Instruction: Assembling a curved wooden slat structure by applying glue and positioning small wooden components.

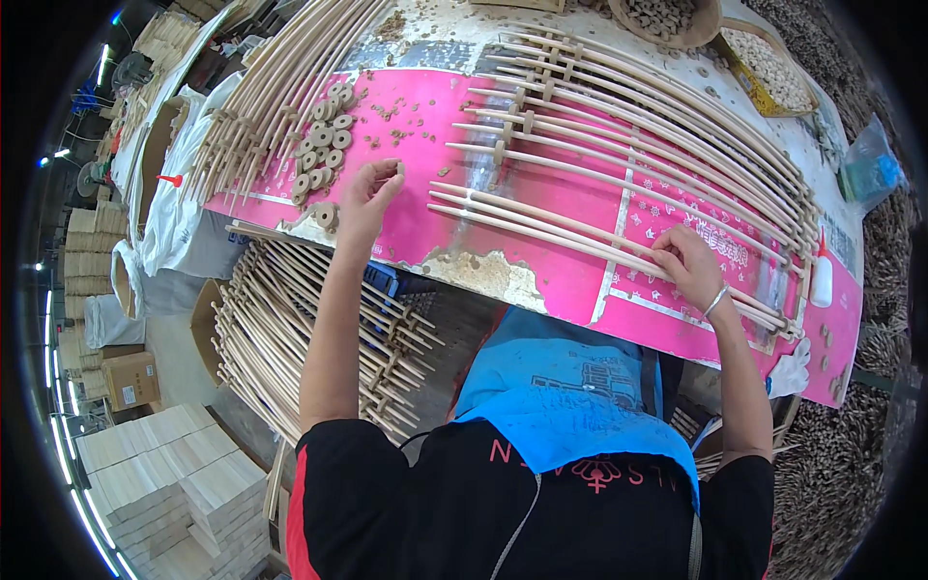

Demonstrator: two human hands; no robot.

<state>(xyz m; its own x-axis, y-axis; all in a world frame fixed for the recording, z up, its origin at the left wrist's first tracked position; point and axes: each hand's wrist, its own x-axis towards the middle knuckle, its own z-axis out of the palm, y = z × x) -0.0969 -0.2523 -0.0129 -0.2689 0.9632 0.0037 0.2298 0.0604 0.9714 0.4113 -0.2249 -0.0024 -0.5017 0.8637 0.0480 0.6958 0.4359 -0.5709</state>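
Note:
Three pale wooden rods (561, 230) lie side by side across the near part of the pink-covered table (416, 242). My right hand (688, 266) is over them, its thumb and fingers closed on a rod toward the right end. My left hand (373, 198) hovers above the pink sheet, left of the rods' tips, with fingertips pinched together; whatever they hold is too small to make out. Beside it is a cluster of round wooden discs with holes (322, 145). Beyond the three rods, a row of rods with wooden discs fitted on them (667, 135) stretches across the table.
More disc-fitted rods (271, 116) are heaped at far left, and another bundle (309, 329) sits below the table edge. A basket of small pieces (667, 14), a yellow tray (768, 72), a glue bottle (822, 280) and a white glove (793, 367) are on the table.

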